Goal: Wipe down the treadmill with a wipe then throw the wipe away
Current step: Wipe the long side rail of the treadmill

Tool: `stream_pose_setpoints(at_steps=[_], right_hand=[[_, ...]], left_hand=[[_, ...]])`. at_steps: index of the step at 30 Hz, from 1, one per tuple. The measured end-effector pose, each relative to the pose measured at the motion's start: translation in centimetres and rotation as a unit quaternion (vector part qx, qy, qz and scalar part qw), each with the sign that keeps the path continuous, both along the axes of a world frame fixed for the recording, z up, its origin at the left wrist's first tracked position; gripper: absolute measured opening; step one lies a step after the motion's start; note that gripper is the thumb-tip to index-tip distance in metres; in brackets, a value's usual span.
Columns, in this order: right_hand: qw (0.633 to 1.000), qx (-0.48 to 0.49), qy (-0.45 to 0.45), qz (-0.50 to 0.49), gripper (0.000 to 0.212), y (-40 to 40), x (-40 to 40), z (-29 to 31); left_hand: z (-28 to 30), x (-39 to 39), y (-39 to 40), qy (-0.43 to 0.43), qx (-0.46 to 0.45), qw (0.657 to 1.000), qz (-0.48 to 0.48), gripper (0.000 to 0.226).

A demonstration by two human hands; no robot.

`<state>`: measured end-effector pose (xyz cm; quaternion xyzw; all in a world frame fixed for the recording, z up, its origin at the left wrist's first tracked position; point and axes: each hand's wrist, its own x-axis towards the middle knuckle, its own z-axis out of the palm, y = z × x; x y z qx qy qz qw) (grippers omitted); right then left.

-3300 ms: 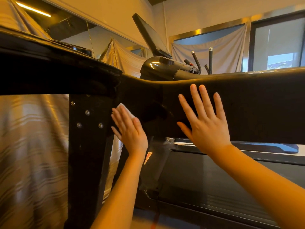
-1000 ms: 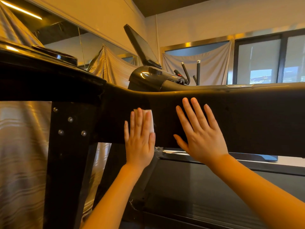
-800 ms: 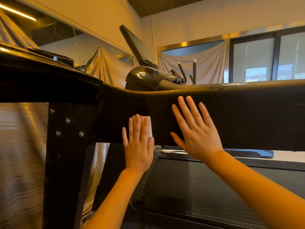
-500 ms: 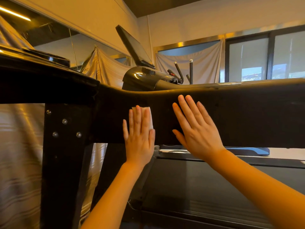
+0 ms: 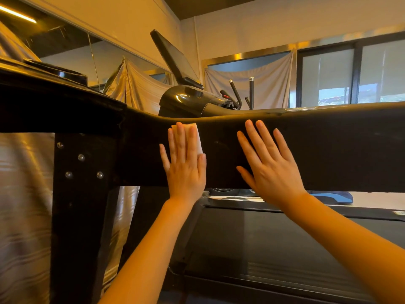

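The left hand [image 5: 185, 163], fingers flat, presses the white wipe [image 5: 197, 139] against the treadmill's black side rail [image 5: 328, 150], higher toward its top edge than half a second ago. The right hand [image 5: 269, 165] stays spread flat on the rail just beside it.

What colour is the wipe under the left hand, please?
White, tinted warm by the lighting; head view: wipe.

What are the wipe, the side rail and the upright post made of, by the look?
Wipe: white, soft, likely nonwoven cloth; lies flat under the left hand.
Side rail: black, matte, probably plastic or padded; no glare.
Upright post: black, probably painted metal; shiny bolt heads.
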<state>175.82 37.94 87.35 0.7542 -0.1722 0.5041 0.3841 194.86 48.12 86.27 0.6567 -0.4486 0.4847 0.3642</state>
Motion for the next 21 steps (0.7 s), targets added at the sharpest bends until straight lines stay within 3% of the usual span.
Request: stream_pose_setpoints(at_steps=[6, 15, 21], right_hand=[[1.0, -0.007, 0.018, -0.014, 0.07, -0.7, -1.6, -0.7], [0.999, -0.019, 0.021, -0.021, 0.07, -1.0, -1.7, -0.9], [0.999, -0.019, 0.023, -0.019, 0.069, -1.1, -1.7, -0.9]], left_hand=[[-6.0, -0.6, 0.5, 0.003, 0.047, 0.999, 0.001, 0.059], [2.0, -0.8, -0.3, -0.003, -0.012, 1.0, 0.005, 0.06], [-1.1, -0.6, 0.0, -0.028, 0.029, 0.999, 0.012, 0.06]])
